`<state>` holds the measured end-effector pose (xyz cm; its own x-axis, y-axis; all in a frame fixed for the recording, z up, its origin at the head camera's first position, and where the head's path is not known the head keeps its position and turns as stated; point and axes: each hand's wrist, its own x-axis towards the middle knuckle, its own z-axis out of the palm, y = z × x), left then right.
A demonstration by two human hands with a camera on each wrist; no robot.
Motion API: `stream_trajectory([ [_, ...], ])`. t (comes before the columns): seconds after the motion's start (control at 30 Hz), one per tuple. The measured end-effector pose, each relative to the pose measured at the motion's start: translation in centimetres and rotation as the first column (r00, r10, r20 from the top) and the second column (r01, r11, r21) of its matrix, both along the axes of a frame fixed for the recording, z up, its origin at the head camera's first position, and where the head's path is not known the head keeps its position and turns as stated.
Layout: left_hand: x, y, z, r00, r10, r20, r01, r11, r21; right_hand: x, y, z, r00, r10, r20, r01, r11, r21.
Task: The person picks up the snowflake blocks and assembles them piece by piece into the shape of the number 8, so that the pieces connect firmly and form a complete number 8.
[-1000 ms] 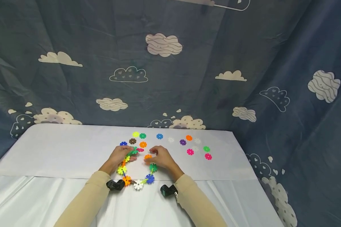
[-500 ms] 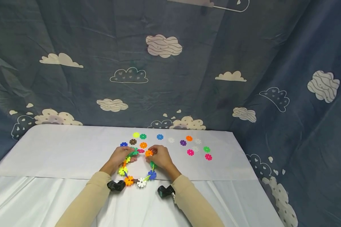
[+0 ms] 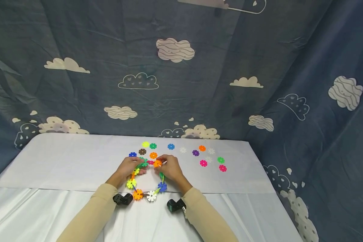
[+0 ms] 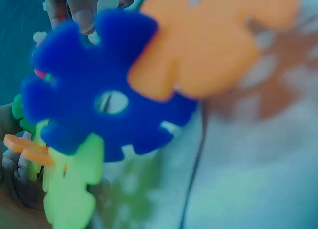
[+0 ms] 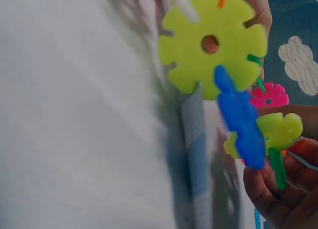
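A looped chain of slotted plastic flower discs hangs between both hands. My left hand (image 3: 129, 167) pinches a green disc (image 3: 144, 163) at the chain's upper left. My right hand (image 3: 171, 168) pinches an orange disc (image 3: 157, 163) at the other end. Between them a pink disc (image 3: 150, 162) appears against the orange one; whether they interlock cannot be told. Lower in the loop hang a white disc (image 3: 151, 196) and a blue disc (image 3: 162, 187). In the left wrist view a large blue disc (image 4: 59, 102) partly covers the hands; in the right wrist view a yellow disc (image 5: 189, 50) looms close.
Loose discs lie on the white-covered table (image 3: 72, 161) beyond the hands, among them a brown disc (image 3: 142, 152), a light blue disc (image 3: 171, 146) and a purple disc (image 3: 195, 153). More lie to the right, including a pink disc (image 3: 223, 168). A dark cloud-print curtain (image 3: 199, 101) hangs behind.
My right hand has lifted the orange disc and brought it against the pink one. The loop's lower part has swung slightly right. My left hand has barely moved.
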<state>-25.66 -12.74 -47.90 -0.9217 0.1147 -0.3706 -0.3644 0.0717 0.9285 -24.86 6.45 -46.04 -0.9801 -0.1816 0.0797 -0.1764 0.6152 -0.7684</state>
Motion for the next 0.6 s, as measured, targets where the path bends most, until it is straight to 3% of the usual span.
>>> stream_trajectory([
  [0.43,1.2,0.6,1.1,0.997,0.031,-0.073,-0.031,0.999,-0.009,0.5,-0.2,0.4,1.0,-0.002,-0.026,0.003,1.0,0.013],
  [0.6,1.1,0.8,1.0,0.995,0.009,-0.104,-0.019,0.995,-0.1,0.6,-0.1,0.4,1.0,-0.019,-0.018,0.019,1.0,-0.005],
])
